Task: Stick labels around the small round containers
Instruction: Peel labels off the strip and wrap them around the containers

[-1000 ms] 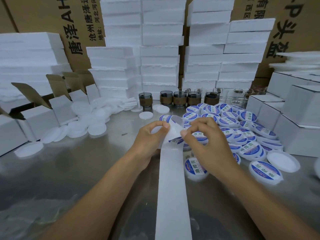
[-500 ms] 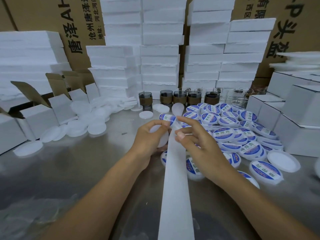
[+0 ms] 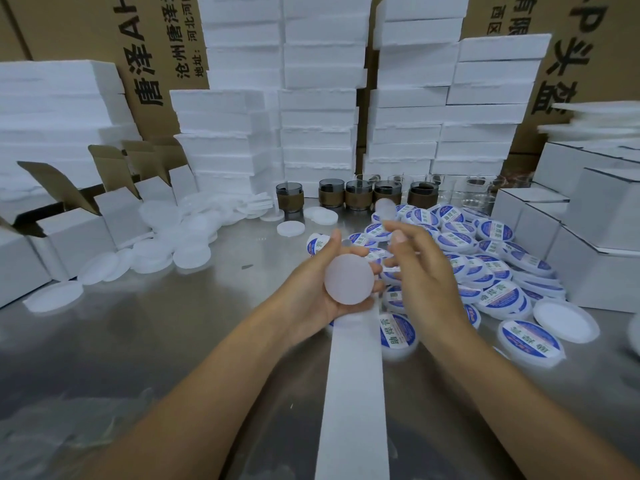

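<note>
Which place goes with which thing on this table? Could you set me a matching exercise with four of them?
Things:
1. plain white container
2. paper strip
3. dark glass cups
4. labelled containers

Places:
A. piled on the right of the table
B. in a row at the back
C. held in the left hand
D. running down the middle towards the camera

Pairs: 1-C, 2-D, 3-B, 4-A

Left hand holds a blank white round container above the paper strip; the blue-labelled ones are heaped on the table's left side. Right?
No: the head view shows the blue-labelled containers heaped on the right side of the table, not the left. The rest stands: the left hand holds a blank white round container above the paper strip.
</note>
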Tool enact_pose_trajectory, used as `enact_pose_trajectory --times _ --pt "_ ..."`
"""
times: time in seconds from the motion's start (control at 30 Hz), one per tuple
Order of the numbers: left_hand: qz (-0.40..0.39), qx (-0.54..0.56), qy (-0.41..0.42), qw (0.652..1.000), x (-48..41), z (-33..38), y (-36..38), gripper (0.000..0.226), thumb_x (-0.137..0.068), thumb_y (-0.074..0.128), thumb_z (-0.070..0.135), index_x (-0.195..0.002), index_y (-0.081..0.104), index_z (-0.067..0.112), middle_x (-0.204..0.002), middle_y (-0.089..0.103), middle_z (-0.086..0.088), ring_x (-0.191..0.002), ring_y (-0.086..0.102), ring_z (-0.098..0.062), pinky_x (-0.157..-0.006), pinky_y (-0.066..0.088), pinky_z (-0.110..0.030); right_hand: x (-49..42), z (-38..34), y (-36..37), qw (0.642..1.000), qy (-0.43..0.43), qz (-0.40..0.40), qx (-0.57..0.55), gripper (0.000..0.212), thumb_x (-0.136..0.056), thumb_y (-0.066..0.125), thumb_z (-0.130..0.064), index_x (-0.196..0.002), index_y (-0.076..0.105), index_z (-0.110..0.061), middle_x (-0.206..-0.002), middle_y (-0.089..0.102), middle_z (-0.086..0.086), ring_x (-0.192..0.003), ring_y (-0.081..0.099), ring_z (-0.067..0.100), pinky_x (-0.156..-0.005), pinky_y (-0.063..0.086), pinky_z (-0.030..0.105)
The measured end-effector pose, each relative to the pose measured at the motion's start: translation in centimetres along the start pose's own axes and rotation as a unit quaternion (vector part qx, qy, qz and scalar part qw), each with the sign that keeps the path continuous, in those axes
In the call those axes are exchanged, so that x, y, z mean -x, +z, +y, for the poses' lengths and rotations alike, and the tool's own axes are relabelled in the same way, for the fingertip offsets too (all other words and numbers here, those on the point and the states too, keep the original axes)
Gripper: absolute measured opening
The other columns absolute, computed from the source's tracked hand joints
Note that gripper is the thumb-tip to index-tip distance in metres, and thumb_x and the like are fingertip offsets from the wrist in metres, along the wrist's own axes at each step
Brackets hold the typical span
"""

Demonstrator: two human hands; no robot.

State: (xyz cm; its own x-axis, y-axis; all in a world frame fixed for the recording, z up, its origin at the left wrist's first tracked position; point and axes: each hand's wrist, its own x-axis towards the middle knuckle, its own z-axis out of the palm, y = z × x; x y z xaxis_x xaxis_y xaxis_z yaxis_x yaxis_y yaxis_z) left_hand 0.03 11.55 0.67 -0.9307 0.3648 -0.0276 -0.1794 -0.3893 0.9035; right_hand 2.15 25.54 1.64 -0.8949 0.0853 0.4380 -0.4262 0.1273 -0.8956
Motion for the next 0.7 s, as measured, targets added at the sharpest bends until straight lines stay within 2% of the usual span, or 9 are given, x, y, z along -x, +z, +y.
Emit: enact_pose_trajectory --times 0.1,0.2,0.27,0.3,0.4,0.47,0.53,0.6,0.7 --pt "0.017 0.005 -0.007 1.0 -0.3 -0.1 -0.4 0.055 -0.074 0.046 0.057 -0.102 0.06 0.012 -0.092 0.072 -0.012 -0.081 0.07 -0.027 -0.08 0.054 -0.039 -0.2 -1.2 -0.6 0.998 -0.007 0.025 -0.059 0.008 -0.086 0.056 -0.038 -0.084 0.064 -0.035 -0.089 0.066 -0.018 -0.083 0.06 -0.002 -0.066 0.046 0.008" --pt "0.002 0.03 -0.007 1.0 -0.4 -0.2 -0.5 0.059 -0.09 0.031 0.057 -0.108 0.062 0.01 -0.098 0.071 -0.013 -0.086 0.068 -0.026 -0.089 0.053 -0.04 0.1 -1.9 -0.5 0.982 0.058 -0.065 -0.167 0.017 -0.068 0.063 -0.042 -0.067 0.068 -0.026 -0.074 0.07 -0.002 -0.062 0.06 0.006 -0.057 0.049 0.017" --pt "-0.017 0.054 -0.004 0.998 -0.3 -0.2 -0.4 0.065 -0.095 0.021 0.055 -0.114 0.061 0.008 -0.099 0.07 -0.014 -0.083 0.067 -0.023 -0.1 0.045 -0.043 0.3 -1.8 -0.2 0.971 0.094 -0.124 -0.181 0.02 -0.059 0.065 -0.043 -0.064 0.069 -0.025 -0.067 0.066 0.002 -0.055 0.056 0.008 -0.057 0.046 0.021" --pt "-0.023 0.063 -0.005 0.998 -0.3 -0.2 -0.4 0.066 -0.096 0.019 0.055 -0.114 0.061 0.007 -0.099 0.07 -0.014 -0.082 0.067 -0.022 -0.1 0.045 -0.042 0.4 -1.7 -0.1 0.968 0.107 -0.144 -0.175 0.022 -0.057 0.067 -0.044 -0.064 0.068 -0.023 -0.064 0.064 0.001 -0.053 0.054 0.008 -0.058 0.044 0.021" --pt "-0.027 0.074 -0.009 0.997 -0.3 -0.1 -0.3 0.067 -0.096 0.017 0.054 -0.104 0.061 0.005 -0.093 0.072 -0.015 -0.075 0.069 -0.023 -0.073 0.059 -0.033 0.5 -1.1 -0.1 0.968 0.129 -0.163 -0.143 0.016 -0.063 0.072 -0.031 -0.07 0.061 -0.02 -0.06 0.061 0.0 -0.048 0.051 0.009 -0.054 0.039 0.021" --pt "-0.022 0.08 -0.011 0.996 -0.3 -0.1 -0.3 0.066 -0.096 0.018 0.054 -0.1 0.06 0.003 -0.087 0.072 -0.016 -0.065 0.068 -0.024 -0.058 0.056 -0.029 0.4 -0.7 0.0 0.97 0.139 -0.164 -0.118 0.012 -0.075 0.071 -0.015 -0.072 0.059 -0.018 -0.061 0.061 0.003 -0.047 0.051 0.009 -0.053 0.037 0.024" --pt "-0.007 0.085 -0.009 0.996 -0.4 -0.1 -0.2 0.065 -0.096 0.018 0.054 -0.1 0.059 0.003 -0.09 0.071 -0.018 -0.068 0.069 -0.025 -0.058 0.056 -0.03 0.3 -0.4 -0.1 0.972 0.146 -0.156 -0.095 0.012 -0.079 0.069 -0.011 -0.073 0.06 -0.017 -0.063 0.063 0.005 -0.047 0.052 0.009 -0.05 0.039 0.023" --pt "0.009 0.086 -0.009 0.996 -0.5 -0.1 -0.3 0.064 -0.096 0.02 0.054 -0.101 0.059 0.004 -0.096 0.07 -0.019 -0.077 0.07 -0.026 -0.064 0.059 -0.034 0.2 -0.2 -0.2 0.975 0.152 -0.141 -0.083 0.011 -0.078 0.071 -0.013 -0.074 0.062 -0.018 -0.066 0.066 0.006 -0.047 0.054 0.009 -0.049 0.042 0.021" --pt "0.012 0.085 -0.007 0.996 -0.5 -0.1 -0.4 0.065 -0.096 0.02 0.054 -0.099 0.061 0.003 -0.092 0.072 -0.017 -0.08 0.072 -0.025 -0.07 0.059 -0.035 0.2 -0.2 -0.3 0.978 0.159 -0.115 -0.069 0.01 -0.076 0.073 -0.017 -0.074 0.063 -0.018 -0.067 0.07 0.004 -0.047 0.056 0.007 -0.046 0.045 0.018"
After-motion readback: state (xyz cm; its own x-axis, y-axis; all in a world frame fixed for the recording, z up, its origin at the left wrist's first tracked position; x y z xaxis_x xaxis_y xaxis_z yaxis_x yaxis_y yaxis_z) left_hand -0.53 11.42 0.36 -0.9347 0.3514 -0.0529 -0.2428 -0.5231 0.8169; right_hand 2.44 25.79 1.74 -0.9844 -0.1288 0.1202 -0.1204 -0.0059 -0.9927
